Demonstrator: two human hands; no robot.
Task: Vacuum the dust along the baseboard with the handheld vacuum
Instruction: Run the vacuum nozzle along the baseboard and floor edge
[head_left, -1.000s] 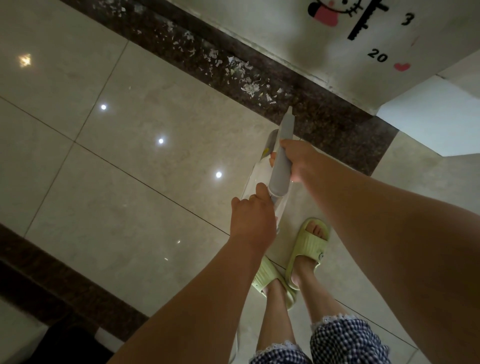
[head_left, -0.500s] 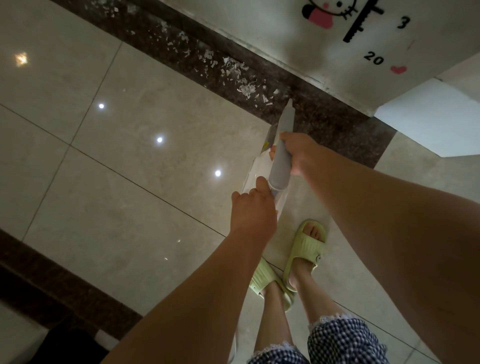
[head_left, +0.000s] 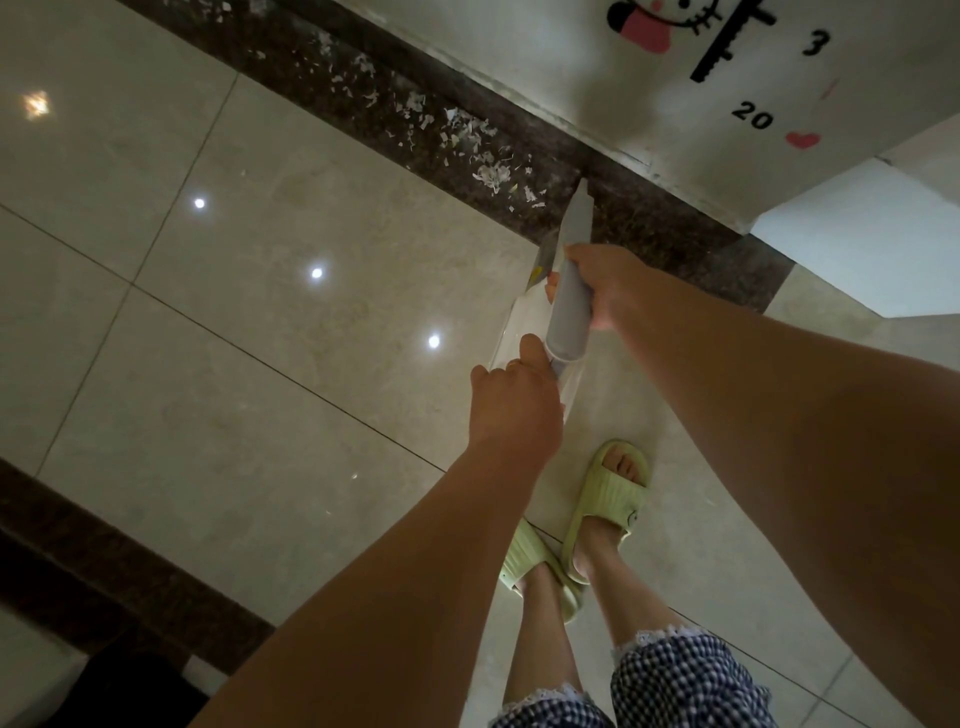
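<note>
Handheld vacuum (head_left: 570, 291): smooth grey cylinder, matte, tapering to a flat narrow nozzle. Long axis runs from the person's body up toward the wall, nozzle end farthest out.

Right hand (head_left: 605, 283): grip wrapped around the mid-body of the vacuum, fingers curled over it. Left hand (head_left: 511, 405): grip closed at the vacuum's rear end, thumb up against the base; also appears to hold a pale, glossy sheet-like piece (head_left: 524, 332) hanging under the vacuum, identity unclear.

Nozzle tip sits over the dark speckled stone border strip (head_left: 322, 67), just beyond the right grip and close to the foot of the wall (head_left: 519, 52). Wall is pale and scuffed.

Debris (head_left: 483, 166): white flaky scraps, irregular, scattered along the strip up and to the left of the nozzle, nearest flakes just beside the tip.

Floor (head_left: 260, 364): polished beige tiles, thin grout lines, glossy with light reflections; broad open stretch left of both grips.

Green ridged slippers (head_left: 608, 499) below the left grip.
</note>
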